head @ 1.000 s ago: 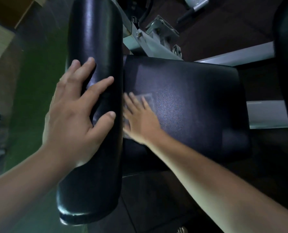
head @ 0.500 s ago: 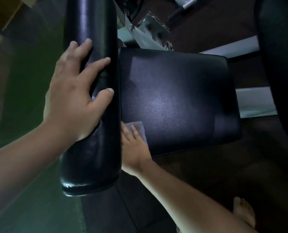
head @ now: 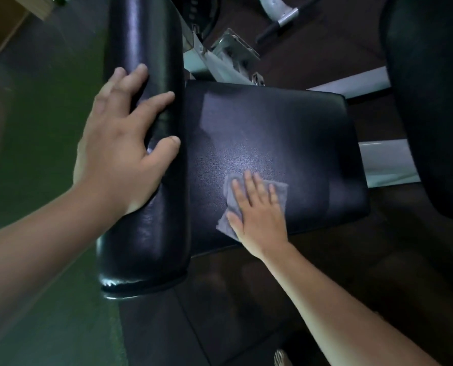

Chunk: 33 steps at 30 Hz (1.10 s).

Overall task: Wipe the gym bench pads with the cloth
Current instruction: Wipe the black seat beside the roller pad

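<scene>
A flat black seat pad (head: 294, 133) lies in the middle of the view. A grey cloth (head: 279, 190) is spread on its near part, and my right hand (head: 257, 210) presses it down with straight fingers. Left of the seat rises a long black back pad (head: 146, 228), upright and rounded. My left hand (head: 122, 151) rests flat on its side, fingers spread over the curve. Most of the cloth is hidden under my right palm.
White metal frame bars (head: 352, 83) and a bracket (head: 233, 51) sit behind and right of the seat. Another dark pad (head: 431, 101) fills the right edge. Dark floor mats lie below, with a bare foot (head: 282, 357) at the bottom edge.
My right hand has slid the cloth from the seat's near left corner, beside the back pad, rightward onto the middle of the seat's near part. My left hand stays on the back pad.
</scene>
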Tool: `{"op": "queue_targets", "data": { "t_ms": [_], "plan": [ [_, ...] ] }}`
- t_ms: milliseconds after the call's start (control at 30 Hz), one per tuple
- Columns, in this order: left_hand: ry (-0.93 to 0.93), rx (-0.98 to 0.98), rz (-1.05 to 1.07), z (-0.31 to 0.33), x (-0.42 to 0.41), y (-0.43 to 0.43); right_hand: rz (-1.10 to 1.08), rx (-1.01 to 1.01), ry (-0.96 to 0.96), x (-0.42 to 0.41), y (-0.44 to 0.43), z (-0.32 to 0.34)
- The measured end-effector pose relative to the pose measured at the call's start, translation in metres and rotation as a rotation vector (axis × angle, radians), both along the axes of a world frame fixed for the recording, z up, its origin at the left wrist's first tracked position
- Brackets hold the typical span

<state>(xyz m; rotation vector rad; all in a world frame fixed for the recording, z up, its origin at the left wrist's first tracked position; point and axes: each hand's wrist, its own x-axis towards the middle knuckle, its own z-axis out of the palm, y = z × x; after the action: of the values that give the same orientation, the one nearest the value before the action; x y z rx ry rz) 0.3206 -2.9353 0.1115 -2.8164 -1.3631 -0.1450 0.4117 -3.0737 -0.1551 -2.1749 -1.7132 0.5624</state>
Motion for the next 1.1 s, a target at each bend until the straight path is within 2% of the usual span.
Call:
{"op": "queue_targets", "data": {
  "t_ms": [67,100,167,233,333,400,467,533,567,600,667,733,833,967,1100],
  "plan": [
    [0.005,0.000,0.001,0.000,0.000,0.000,0.134,0.072,-0.017,0.025,-0.014,-0.016],
    [0.008,0.003,-0.001,0.001,0.000,0.000,0.104,0.082,-0.014,0.048,-0.019,-0.028],
    [0.007,0.005,-0.003,0.000,0.000,-0.001,-0.109,0.025,-0.033,0.102,-0.026,-0.047],
    [-0.001,0.010,-0.005,0.000,0.000,-0.001,-0.364,-0.126,-0.031,0.151,-0.028,-0.057],
    [-0.006,0.002,-0.004,-0.001,-0.001,-0.001,-0.587,-0.199,0.015,0.151,-0.011,-0.048],
    [-0.009,-0.001,-0.003,0.000,0.000,-0.001,-0.511,-0.125,0.028,0.117,-0.008,-0.037],
    [-0.008,-0.010,0.002,0.000,0.000,-0.002,-0.229,-0.056,0.011,0.086,-0.021,-0.032],
    [-0.013,-0.013,0.009,0.000,0.001,-0.003,-0.027,-0.015,0.023,0.095,-0.020,-0.030],
    [-0.015,-0.011,0.009,0.000,0.000,-0.003,-0.023,0.002,0.018,0.114,-0.006,-0.033],
    [-0.015,-0.010,0.005,0.000,0.000,-0.002,-0.067,-0.018,0.007,0.135,0.013,-0.039],
    [-0.003,-0.008,-0.009,-0.001,0.001,-0.001,-0.307,-0.103,-0.010,0.184,0.062,-0.048],
    [0.007,-0.006,-0.013,-0.001,0.001,-0.001,-0.493,-0.152,0.069,0.226,0.103,-0.051],
    [0.006,-0.019,-0.003,0.000,0.001,-0.001,-0.567,-0.163,0.092,0.236,0.142,-0.044],
    [0.020,-0.023,0.006,0.002,0.002,-0.002,-0.348,-0.074,0.002,0.151,0.168,-0.006],
    [0.028,-0.042,0.002,0.003,0.001,-0.002,0.211,0.079,0.001,0.028,0.137,0.032]
  ]
}}
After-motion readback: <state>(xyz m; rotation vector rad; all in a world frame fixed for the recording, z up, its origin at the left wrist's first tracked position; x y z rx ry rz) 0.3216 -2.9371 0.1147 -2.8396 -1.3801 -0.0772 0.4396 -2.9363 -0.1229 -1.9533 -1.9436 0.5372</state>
